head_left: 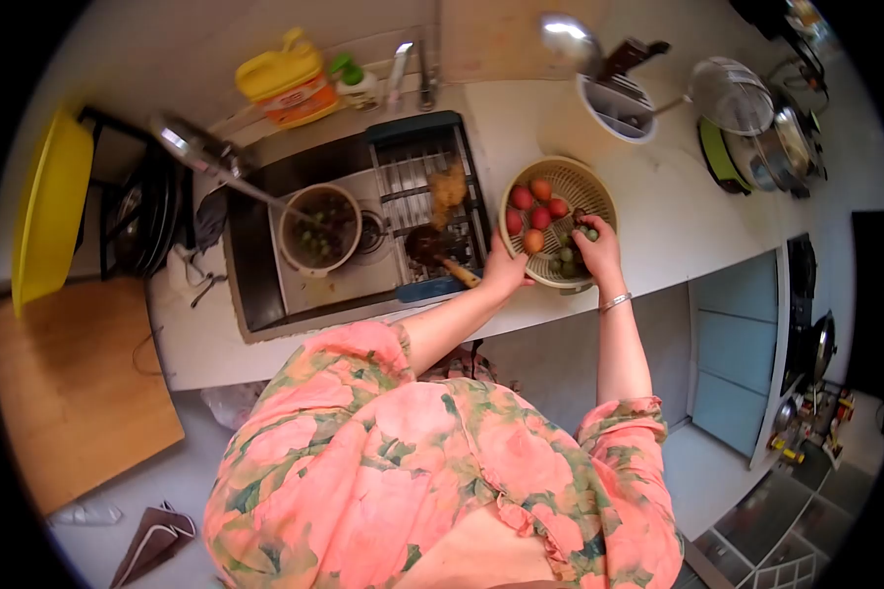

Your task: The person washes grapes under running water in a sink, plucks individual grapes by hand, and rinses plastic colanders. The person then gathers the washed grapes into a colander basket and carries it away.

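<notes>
On the counter's front edge stands a cream plastic basket (581, 181) with slotted walls. Red and orange plum-like fruits (532, 240) lie in its left half, and green and dark grapes (563, 263) in its right half. My left hand (504, 269) grips the basket's near left rim. Reaching in over the right rim, my right hand (600, 249) has its fingers closed round some grapes. In the sink to the left is a cream round container (284, 241) with more dark and green grapes.
The sink (290, 293) holds a wire drying rack (403, 182) with a wooden-handled brush-like item (460, 273). A long shiny metal piece (228, 177) slants over the sink. Behind are a yellow jug (285, 83), a tap (400, 77) and a white utensil holder (609, 113). Pots (771, 147) stand far right.
</notes>
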